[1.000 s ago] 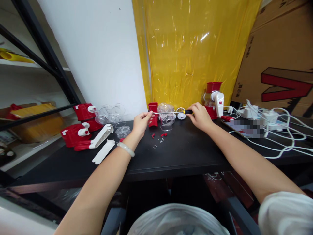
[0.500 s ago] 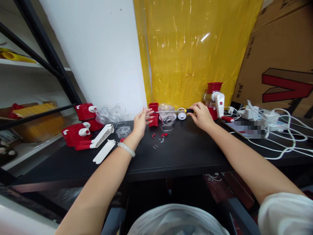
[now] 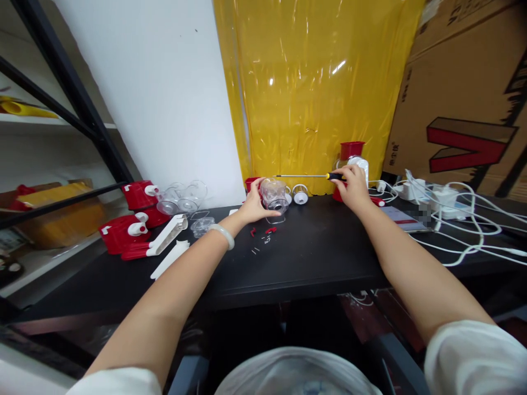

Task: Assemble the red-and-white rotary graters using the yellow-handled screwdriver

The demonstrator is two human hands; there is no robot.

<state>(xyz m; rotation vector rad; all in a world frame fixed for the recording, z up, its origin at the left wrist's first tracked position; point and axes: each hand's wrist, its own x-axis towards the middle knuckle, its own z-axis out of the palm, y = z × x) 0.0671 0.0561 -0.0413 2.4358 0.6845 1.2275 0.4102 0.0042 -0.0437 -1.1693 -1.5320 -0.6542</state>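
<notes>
My right hand (image 3: 353,185) is closed round the black and yellow handle of a screwdriver (image 3: 304,176), whose long thin shaft points left. My left hand (image 3: 256,204) grips a clear plastic housing (image 3: 273,192) from its left side, thumb in front and fingers behind. The housing stands on the black table (image 3: 313,247). Behind my left hand a red plastic part (image 3: 249,184) is mostly hidden. Two round white-capped parts sit to the right of the housing, one a clear drum (image 3: 300,194). Small red pieces (image 3: 270,230) and several screws (image 3: 267,240) lie in front.
On the left are red bases (image 3: 123,233), clear bowls (image 3: 181,197), a white crank handle (image 3: 167,236) and a white strip (image 3: 171,259). At right stand a red-topped grinder (image 3: 352,149), a tablet-like device (image 3: 405,218) and tangled white cables (image 3: 481,230). A cardboard box (image 3: 461,99) leans behind.
My left hand has left the screwdriver's tip and moved right onto the clear housing. My right hand has carried the screwdriver right, away from the left hand. The view has shifted slightly.
</notes>
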